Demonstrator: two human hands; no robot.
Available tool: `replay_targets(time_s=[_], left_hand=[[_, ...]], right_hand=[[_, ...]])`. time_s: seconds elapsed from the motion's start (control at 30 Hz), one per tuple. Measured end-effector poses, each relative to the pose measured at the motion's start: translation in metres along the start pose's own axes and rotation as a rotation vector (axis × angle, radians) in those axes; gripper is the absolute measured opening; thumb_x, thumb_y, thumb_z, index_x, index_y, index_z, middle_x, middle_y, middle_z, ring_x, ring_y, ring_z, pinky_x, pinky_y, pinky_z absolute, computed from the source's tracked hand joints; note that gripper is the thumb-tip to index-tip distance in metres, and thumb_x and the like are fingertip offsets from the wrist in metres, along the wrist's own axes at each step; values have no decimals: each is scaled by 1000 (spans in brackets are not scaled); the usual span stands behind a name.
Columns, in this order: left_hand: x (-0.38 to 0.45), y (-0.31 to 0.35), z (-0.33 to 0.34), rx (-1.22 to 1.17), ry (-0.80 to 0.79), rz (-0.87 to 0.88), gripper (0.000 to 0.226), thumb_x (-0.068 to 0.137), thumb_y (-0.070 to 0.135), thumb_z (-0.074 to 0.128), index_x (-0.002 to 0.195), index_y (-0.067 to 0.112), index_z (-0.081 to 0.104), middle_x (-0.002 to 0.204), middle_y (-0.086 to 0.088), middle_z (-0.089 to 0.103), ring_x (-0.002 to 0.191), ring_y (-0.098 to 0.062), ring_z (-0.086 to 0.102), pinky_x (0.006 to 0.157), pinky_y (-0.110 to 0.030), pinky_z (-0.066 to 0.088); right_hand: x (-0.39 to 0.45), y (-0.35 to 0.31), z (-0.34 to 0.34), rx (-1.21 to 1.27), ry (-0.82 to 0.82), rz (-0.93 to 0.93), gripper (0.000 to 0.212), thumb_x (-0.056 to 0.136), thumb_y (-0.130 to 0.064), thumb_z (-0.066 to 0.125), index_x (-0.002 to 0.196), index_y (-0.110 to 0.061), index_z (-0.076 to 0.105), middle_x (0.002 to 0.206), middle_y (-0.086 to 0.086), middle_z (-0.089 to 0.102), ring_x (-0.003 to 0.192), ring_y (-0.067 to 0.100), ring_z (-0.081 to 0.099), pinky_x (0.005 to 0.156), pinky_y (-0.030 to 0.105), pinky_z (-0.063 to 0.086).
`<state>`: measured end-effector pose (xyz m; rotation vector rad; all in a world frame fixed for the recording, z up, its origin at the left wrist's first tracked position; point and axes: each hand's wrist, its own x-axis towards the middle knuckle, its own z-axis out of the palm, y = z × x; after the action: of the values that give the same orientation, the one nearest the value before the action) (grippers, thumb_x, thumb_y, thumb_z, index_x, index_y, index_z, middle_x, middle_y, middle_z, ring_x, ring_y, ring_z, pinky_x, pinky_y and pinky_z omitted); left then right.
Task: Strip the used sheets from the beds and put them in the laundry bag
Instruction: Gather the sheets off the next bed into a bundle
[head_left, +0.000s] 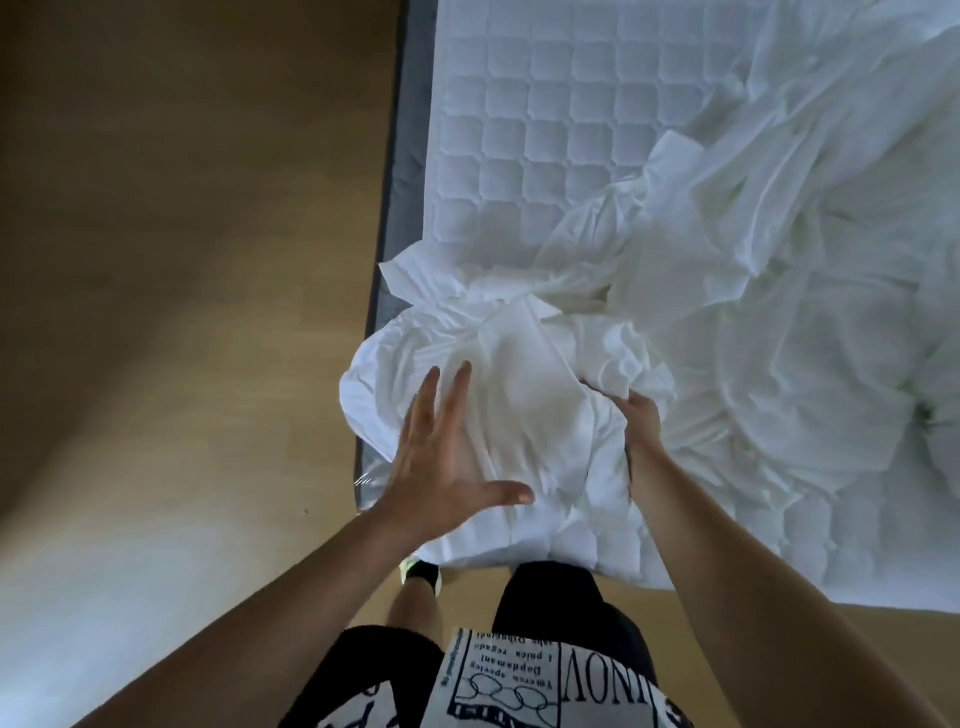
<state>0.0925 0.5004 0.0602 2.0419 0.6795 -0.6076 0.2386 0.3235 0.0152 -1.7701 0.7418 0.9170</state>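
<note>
While right hand (638, 421) grips bunched white sheet (524, 384) on mattress (540, 130), left hand (441, 452) hovers, fingers spread, empty.

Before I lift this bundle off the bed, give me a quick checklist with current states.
1. Right hand grips the sheet: ok, fingers buried in folds.
2. Left hand grips the sheet: not ok, fingers straight and spread over it.
3. Sheet pulled off the near corner of the mattress: ok, quilting bare.
4. Rest of the sheet free at the far right: cannot tell.
5. Laundry bag within reach: cannot tell, none in view.
6. Floor beside the bed free of trailing cloth: ok.
</note>
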Motion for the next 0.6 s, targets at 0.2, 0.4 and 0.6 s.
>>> replay_targets(time_s=[0.2, 0.4, 0.6], left_hand=[[25, 22, 25, 295, 20, 27, 138, 59, 72, 84, 139, 71, -28, 157, 16, -44, 154, -33, -27, 119, -66, 27], [68, 65, 56, 439, -33, 25, 129, 72, 69, 78, 146, 61, -27, 155, 11, -49, 151, -40, -29, 117, -65, 24], [111, 43, 55, 340, -73, 60, 140, 48, 83, 73, 154, 53, -13, 164, 22, -25, 156, -25, -11, 120, -62, 22]], right_hand=[[-13, -17, -9, -34, 27, 44, 43, 92, -53, 69, 114, -17, 70, 101, 3, 73, 97, 27, 68, 97, 41, 54], [-40, -23, -25, -713, 130, -474, 89, 86, -84, 44, 159, -54, 3, 173, -11, -6, 159, 27, 6, 124, 52, 18], [62, -3, -30, -879, 73, -401, 84, 82, -90, 32, 155, -54, 14, 172, -11, 10, 157, 36, 13, 123, 60, 17]])
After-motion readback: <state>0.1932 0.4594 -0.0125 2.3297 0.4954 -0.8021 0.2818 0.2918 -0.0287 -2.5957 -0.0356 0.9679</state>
